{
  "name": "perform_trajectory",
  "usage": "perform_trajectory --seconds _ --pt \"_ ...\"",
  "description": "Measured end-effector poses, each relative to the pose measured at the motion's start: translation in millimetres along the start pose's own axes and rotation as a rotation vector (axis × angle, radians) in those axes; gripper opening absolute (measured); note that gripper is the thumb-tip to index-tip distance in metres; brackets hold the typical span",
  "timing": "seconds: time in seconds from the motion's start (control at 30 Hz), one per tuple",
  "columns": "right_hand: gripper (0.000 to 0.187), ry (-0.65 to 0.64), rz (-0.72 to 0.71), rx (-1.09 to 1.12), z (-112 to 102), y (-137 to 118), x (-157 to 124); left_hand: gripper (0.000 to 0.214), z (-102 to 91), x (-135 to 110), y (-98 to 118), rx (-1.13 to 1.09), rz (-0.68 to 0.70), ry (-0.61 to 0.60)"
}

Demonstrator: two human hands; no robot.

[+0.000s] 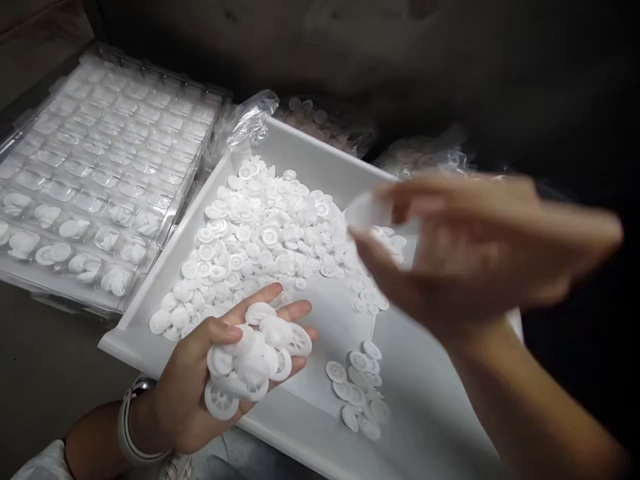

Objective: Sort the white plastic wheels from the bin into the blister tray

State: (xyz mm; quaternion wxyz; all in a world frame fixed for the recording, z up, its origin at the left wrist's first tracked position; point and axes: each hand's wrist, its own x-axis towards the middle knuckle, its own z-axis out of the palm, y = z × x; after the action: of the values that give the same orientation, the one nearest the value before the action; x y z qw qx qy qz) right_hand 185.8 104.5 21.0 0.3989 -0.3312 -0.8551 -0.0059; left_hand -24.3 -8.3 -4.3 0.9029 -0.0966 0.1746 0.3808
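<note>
My left hand [183, 390] is palm up over the near edge of a white tray [440, 393]. A heap of small white plastic wheels [253, 357], some with spokes, lies in it, and the thumb presses on them. My right hand [470, 250], smeared by motion, is raised over the tray's right side. Between its thumb and fingertips is a pale, blurred white disc [369, 210]. Under and beyond both hands, a large pile of similar white wheels [270, 230] fills the tray's far left part. Several more wheels [357, 387] lie in a loose cluster near the front.
Left of the tray stands a stack of clear plastic compartment trays [193, 180]; white wheels show in its nearer compartments. Behind the white tray are clear plastic bags [327, 127] with round pieces inside. A light band [125, 427] circles my left wrist.
</note>
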Motion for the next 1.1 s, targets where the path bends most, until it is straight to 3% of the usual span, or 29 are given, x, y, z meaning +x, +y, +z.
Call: perform_trajectory --seconds 0.07,0.1,0.17,0.27,0.37,0.47,0.53,0.8,0.93,1.1 --pt "0.035 -0.022 0.126 -0.076 3.0 28.0 26.7 0.046 2.2 0.6 -0.2 -0.001 0.017 0.032" --pt "0.027 -0.041 0.278 -0.127 5.4 38.3 37.9 0.045 3.0 0.7 -0.5 0.0 0.034 0.051" --pt "0.022 -0.111 0.382 -0.107 10.8 45.1 51.3 0.04 3.7 0.5 -0.9 0.001 0.077 0.083" --pt "0.019 -0.237 0.36 0.042 13.9 17.9 47.3 0.037 3.9 0.6 -1.4 0.011 0.095 0.081" --pt "0.016 -0.556 0.253 0.32 7.0 -28.4 30.1 0.038 5.0 2.2 -1.8 0.038 0.098 0.074" --pt "0.018 -0.779 0.354 0.451 1.7 -57.7 19.1 0.039 7.7 3.9 -2.5 0.08 0.124 0.105" --pt "0.018 -0.83 0.436 0.474 3.1 -62.1 16.0 0.038 9.3 4.0 -3.2 0.108 0.128 0.133" --pt "0.023 -0.76 0.87 0.687 12.1 -56.2 9.3 0.043 5.8 -0.7 -3.9 0.211 0.156 0.08" --pt "0.025 -0.709 0.915 0.667 13.9 -59.7 2.6 0.044 2.6 0.4 -4.3 0.228 0.167 0.069" --pt "0.023 -0.487 0.83 0.568 6.0 -64.2 -14.5 0.048 4.7 0.8 -5.0 0.226 0.18 0.085"
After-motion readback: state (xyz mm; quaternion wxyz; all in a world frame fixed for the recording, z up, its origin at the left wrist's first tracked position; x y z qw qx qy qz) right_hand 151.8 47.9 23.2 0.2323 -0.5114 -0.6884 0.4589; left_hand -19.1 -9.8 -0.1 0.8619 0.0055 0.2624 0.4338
